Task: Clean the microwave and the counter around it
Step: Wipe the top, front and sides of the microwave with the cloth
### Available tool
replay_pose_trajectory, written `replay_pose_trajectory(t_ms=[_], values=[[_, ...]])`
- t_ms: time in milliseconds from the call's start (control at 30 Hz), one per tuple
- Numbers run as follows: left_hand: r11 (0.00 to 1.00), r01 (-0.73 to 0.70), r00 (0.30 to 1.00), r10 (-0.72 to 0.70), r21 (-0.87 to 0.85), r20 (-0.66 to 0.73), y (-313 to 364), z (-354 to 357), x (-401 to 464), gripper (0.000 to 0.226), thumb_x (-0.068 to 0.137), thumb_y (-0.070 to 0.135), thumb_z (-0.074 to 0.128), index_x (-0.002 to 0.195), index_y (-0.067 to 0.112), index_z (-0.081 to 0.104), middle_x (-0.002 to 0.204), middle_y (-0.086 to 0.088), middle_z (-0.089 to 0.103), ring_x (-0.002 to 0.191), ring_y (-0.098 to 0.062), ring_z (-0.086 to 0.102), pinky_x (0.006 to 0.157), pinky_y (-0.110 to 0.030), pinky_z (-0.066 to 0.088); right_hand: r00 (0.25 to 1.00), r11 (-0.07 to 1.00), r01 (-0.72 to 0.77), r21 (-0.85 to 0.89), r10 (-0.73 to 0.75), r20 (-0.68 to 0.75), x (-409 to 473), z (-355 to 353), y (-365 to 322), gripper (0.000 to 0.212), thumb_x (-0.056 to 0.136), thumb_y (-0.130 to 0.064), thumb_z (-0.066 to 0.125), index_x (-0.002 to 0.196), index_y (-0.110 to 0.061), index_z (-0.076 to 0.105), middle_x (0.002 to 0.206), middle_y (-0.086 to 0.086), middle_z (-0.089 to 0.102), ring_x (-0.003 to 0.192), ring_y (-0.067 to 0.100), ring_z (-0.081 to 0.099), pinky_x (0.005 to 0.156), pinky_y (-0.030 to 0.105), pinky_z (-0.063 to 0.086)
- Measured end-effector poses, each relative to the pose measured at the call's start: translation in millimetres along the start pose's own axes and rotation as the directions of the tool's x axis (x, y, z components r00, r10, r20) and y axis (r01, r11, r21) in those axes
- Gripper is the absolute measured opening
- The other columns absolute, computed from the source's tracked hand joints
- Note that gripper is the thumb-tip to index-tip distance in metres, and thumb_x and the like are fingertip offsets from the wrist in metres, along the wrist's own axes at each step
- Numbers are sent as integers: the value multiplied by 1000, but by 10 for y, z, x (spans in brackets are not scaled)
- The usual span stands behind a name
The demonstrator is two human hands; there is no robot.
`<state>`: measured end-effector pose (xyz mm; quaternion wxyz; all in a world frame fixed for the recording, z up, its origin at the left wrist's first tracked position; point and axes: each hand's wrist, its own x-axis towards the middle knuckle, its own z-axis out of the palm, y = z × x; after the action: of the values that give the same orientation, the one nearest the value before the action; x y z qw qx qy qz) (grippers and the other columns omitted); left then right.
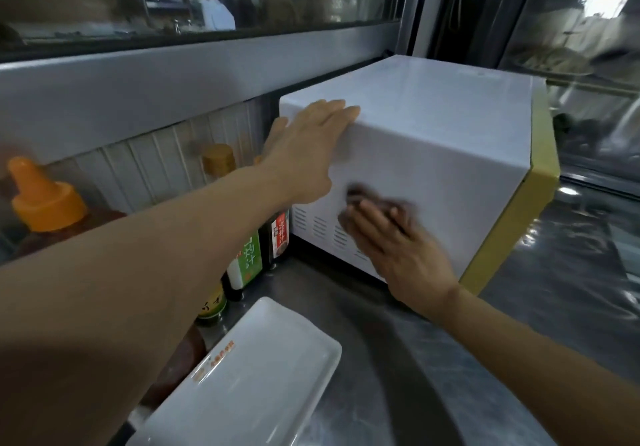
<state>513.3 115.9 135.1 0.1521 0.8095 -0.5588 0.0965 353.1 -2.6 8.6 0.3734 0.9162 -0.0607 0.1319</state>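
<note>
A white microwave [433, 140] with a yellow front frame stands on the steel counter [398, 359], turned so that its vented side faces me. My left hand [308, 147] lies flat on its upper near corner, fingers straight over the top edge. My right hand [391, 241] presses a dark cloth [377, 203] against the side panel with straight fingers, just above the vent slots. Most of the cloth is blurred and partly hidden under the fingers.
Sauce bottles [246, 262] stand in a row along the wall left of the microwave, with an orange-capped squeeze bottle [45, 199] at the far left. A white rectangular tray [249, 380] lies near the front. A window frame runs behind.
</note>
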Motion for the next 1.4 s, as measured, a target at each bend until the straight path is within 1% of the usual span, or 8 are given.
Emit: replay_pose_trajectory(t_ms=[167, 333, 467, 800, 1033, 1167, 1233, 1400], values=[[997, 28, 1000, -28, -69, 1, 27, 53, -15, 95, 72, -2, 59, 149, 27, 11, 159, 5, 5, 146, -15, -1, 113, -53, 8, 967, 986, 169, -11, -163, 197, -515, 271, -101, 71, 96, -21, 32, 145, -14, -19, 149, 7, -30, 135, 25, -31, 108, 47, -29], [999, 48, 998, -48, 8, 33, 58, -2, -13, 95, 74, 6, 63, 149, 25, 8, 159, 5, 2, 146, -16, -2, 113, -55, 8, 985, 998, -51, 30, 55, -164, -545, -213, 475, 58, 86, -15, 29, 143, -15, 38, 153, 5, 29, 144, 21, 19, 114, 43, 8], [997, -44, 997, 47, 60, -65, 217, 98, -88, 95, 75, 10, 63, 150, 26, 6, 159, 6, 1, 146, -16, 0, 111, -53, 14, 902, 958, -284, 51, 284, -324, -533, -458, 905, 57, 88, -21, 35, 146, -18, 33, 155, 5, 19, 144, 24, 12, 115, 47, 2], [999, -30, 986, 22, -44, -163, 304, 300, -96, 93, 71, 3, 63, 148, 25, 16, 158, 4, 11, 146, -17, 5, 109, -49, 24, 975, 977, -197, -77, 187, -117, -1100, 18, 381, 72, 76, -11, 37, 146, -17, 23, 154, 4, 26, 145, 23, 8, 116, 42, -4], [998, -33, 976, 22, -48, -217, 326, 340, -79, 92, 69, 3, 65, 147, 22, 20, 156, 1, 16, 146, -20, 9, 106, -48, 27, 663, 769, -474, 429, 632, -401, -632, -253, 730, 57, 96, -15, 49, 146, -13, 22, 151, 13, 10, 145, 32, 7, 119, 40, 13], [997, -47, 970, 31, -59, -241, 316, 397, -72, 92, 68, 3, 66, 147, 20, 21, 156, -1, 17, 146, -22, 9, 104, -51, 29, 547, 444, -441, 780, 822, -159, -696, 6, 293, 72, 97, -21, 45, 151, -22, -3, 155, -20, 9, 137, -14, 10, 112, 14, 20], [997, -49, 968, 32, -63, -250, 315, 425, -65, 93, 68, 3, 66, 147, 20, 20, 156, -1, 17, 146, -23, 9, 104, -51, 29, 591, 425, -486, 764, 804, -72, -838, 151, 75, 64, 100, -43, 35, 149, -36, -6, 147, -41, 9, 121, -20, 32, 88, 25, 47], [996, -38, 963, 17, -75, -268, 338, 466, -59, 94, 68, 4, 66, 147, 21, 19, 156, -2, 16, 146, -24, 8, 105, -55, 30, 785, 577, -524, 626, 613, 92, -1220, 469, -347, 53, 101, -43, 9, 151, -26, 5, 159, 6, -7, 127, 36, 41, 83, 43, 52]])
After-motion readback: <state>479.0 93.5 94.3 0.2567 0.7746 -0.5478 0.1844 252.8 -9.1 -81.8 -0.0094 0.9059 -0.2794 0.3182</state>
